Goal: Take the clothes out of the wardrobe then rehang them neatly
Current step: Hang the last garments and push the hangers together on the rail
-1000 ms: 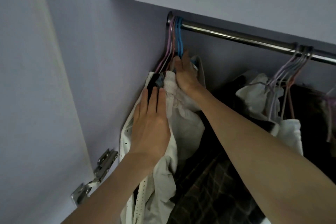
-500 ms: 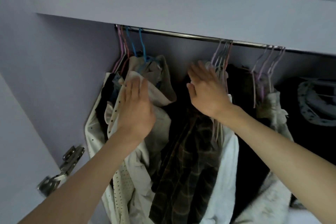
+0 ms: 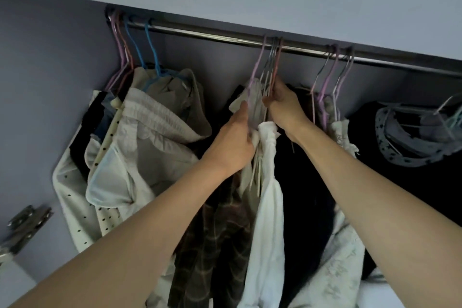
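Wardrobe rail (image 3: 212, 36): 3 hanger clusters. Middle hangers (image 3: 268, 67): right hand (image 3: 283, 107) curled around their necks. White garment (image 3: 268, 182), hung below them: left hand (image 3: 235, 142) gripped its upper folds. Plaid garment (image 3: 215, 245) hung left of it.

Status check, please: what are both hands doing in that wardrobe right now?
Left hand grips white garment. Right hand grips middle hangers on rail. Neighbouring clothes crowd both sides.

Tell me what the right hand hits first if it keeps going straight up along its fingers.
Probably the metal rod: the right hand grips the middle hanger necks, which run straight up to it. Depth is uncertain.
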`<state>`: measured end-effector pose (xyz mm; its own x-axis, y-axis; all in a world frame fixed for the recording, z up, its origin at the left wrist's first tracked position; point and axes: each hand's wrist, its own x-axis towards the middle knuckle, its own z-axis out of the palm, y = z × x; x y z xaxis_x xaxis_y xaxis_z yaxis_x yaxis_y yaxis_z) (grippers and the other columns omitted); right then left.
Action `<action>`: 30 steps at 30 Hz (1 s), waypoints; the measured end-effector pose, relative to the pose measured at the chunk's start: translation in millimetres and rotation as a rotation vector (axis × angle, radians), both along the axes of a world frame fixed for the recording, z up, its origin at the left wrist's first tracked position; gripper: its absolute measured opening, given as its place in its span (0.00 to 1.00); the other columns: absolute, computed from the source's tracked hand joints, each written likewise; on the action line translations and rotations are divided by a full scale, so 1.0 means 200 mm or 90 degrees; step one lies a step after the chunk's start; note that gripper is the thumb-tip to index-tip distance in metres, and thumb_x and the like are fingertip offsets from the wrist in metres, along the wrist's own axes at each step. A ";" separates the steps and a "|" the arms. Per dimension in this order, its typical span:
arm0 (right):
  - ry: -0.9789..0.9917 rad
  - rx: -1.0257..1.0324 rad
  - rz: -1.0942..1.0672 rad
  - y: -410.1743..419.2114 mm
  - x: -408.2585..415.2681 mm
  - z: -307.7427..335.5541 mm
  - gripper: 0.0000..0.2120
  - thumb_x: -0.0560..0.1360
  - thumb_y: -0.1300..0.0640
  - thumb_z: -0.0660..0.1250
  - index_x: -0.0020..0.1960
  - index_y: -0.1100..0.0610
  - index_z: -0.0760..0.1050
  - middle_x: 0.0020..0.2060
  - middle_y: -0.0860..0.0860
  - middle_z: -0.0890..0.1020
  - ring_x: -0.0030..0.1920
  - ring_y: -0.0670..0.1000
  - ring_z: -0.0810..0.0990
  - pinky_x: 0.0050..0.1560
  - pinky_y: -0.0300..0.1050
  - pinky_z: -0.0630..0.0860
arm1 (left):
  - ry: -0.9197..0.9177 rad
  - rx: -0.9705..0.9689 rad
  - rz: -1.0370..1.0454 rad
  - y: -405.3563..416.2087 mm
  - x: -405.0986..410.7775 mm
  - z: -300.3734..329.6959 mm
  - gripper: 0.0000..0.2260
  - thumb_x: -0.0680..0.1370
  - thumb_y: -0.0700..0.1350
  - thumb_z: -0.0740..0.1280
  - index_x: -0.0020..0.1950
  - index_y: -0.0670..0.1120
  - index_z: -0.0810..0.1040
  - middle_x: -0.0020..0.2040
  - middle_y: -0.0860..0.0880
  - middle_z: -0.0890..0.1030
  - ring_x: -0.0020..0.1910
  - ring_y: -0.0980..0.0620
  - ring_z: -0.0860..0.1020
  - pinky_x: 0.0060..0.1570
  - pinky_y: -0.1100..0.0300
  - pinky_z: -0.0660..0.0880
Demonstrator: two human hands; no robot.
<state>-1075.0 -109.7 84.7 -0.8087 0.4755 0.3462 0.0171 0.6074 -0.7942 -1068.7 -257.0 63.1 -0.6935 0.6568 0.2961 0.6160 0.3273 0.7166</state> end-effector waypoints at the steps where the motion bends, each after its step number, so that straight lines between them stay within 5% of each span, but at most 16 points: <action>1: -0.002 0.010 -0.002 0.01 -0.02 0.00 0.25 0.75 0.67 0.58 0.70 0.53 0.65 0.63 0.54 0.76 0.63 0.53 0.74 0.64 0.51 0.71 | 0.009 -0.009 -0.005 -0.01 -0.01 0.00 0.29 0.79 0.37 0.54 0.77 0.49 0.47 0.64 0.41 0.72 0.52 0.49 0.74 0.47 0.65 0.67; 5: 0.006 -0.015 0.032 -0.02 -0.04 0.01 0.17 0.80 0.57 0.56 0.68 0.52 0.68 0.62 0.55 0.76 0.61 0.55 0.75 0.63 0.54 0.72 | 0.030 -0.041 0.001 -0.03 -0.05 0.01 0.28 0.79 0.36 0.55 0.77 0.51 0.49 0.61 0.42 0.75 0.54 0.47 0.75 0.45 0.69 0.64; 10: -0.035 0.010 0.059 -0.04 0.01 0.02 0.21 0.82 0.56 0.52 0.75 0.51 0.57 0.69 0.53 0.68 0.68 0.52 0.67 0.69 0.47 0.64 | 0.013 -0.080 -0.038 -0.02 -0.04 0.01 0.29 0.81 0.41 0.54 0.77 0.52 0.43 0.43 0.51 0.75 0.34 0.57 0.71 0.32 0.70 0.67; 12: -0.042 0.050 0.041 -0.03 0.08 0.03 0.22 0.82 0.59 0.51 0.75 0.53 0.56 0.73 0.54 0.63 0.73 0.51 0.59 0.72 0.43 0.55 | 0.014 -0.070 -0.048 -0.01 -0.02 0.02 0.27 0.81 0.43 0.53 0.77 0.51 0.43 0.59 0.45 0.74 0.48 0.50 0.76 0.48 0.65 0.71; 14: -0.026 0.141 -0.016 0.01 0.20 0.01 0.21 0.81 0.62 0.52 0.74 0.58 0.58 0.74 0.53 0.58 0.75 0.50 0.52 0.71 0.35 0.46 | 0.084 -0.041 -0.031 0.01 0.02 0.04 0.25 0.82 0.43 0.53 0.77 0.47 0.47 0.75 0.44 0.57 0.72 0.47 0.61 0.67 0.63 0.56; 16: 0.020 0.257 -0.071 0.06 0.37 -0.02 0.20 0.79 0.65 0.54 0.71 0.61 0.63 0.73 0.54 0.62 0.74 0.50 0.54 0.68 0.31 0.45 | 0.170 0.035 -0.022 0.04 0.07 0.08 0.23 0.81 0.41 0.54 0.76 0.42 0.53 0.76 0.44 0.55 0.75 0.51 0.52 0.65 0.71 0.47; 18: 0.097 0.297 -0.128 0.11 0.52 -0.05 0.19 0.77 0.67 0.56 0.66 0.63 0.70 0.68 0.56 0.70 0.72 0.52 0.63 0.69 0.32 0.51 | 0.208 0.095 -0.041 0.11 0.13 0.11 0.21 0.80 0.37 0.56 0.74 0.38 0.58 0.73 0.41 0.62 0.72 0.51 0.58 0.61 0.79 0.46; 20: 0.150 0.213 -0.179 0.18 0.61 -0.07 0.17 0.76 0.67 0.57 0.63 0.63 0.74 0.60 0.55 0.77 0.63 0.51 0.72 0.64 0.33 0.61 | 0.150 0.093 -0.053 0.21 0.17 0.13 0.22 0.80 0.36 0.56 0.74 0.39 0.58 0.70 0.39 0.67 0.69 0.46 0.64 0.62 0.78 0.52; 22: 0.118 0.055 -0.200 0.23 0.65 -0.09 0.16 0.78 0.62 0.59 0.64 0.60 0.73 0.55 0.51 0.78 0.58 0.48 0.75 0.62 0.36 0.67 | 0.037 0.062 -0.062 0.34 0.21 0.16 0.24 0.81 0.38 0.55 0.75 0.41 0.54 0.67 0.36 0.69 0.65 0.41 0.69 0.63 0.65 0.61; 25: 0.063 -0.147 -0.142 0.31 0.65 -0.14 0.19 0.78 0.54 0.60 0.68 0.55 0.70 0.61 0.52 0.77 0.62 0.51 0.75 0.67 0.51 0.68 | -0.071 0.002 -0.037 0.51 0.23 0.15 0.26 0.81 0.41 0.55 0.76 0.39 0.47 0.74 0.39 0.61 0.71 0.44 0.62 0.60 0.66 0.56; 30: 0.094 -0.313 -0.024 0.35 0.58 -0.18 0.21 0.78 0.65 0.55 0.69 0.54 0.69 0.63 0.55 0.76 0.62 0.52 0.75 0.66 0.50 0.70 | -0.112 -0.005 -0.056 0.61 0.24 0.07 0.24 0.79 0.41 0.57 0.74 0.45 0.55 0.57 0.46 0.74 0.57 0.50 0.73 0.50 0.69 0.64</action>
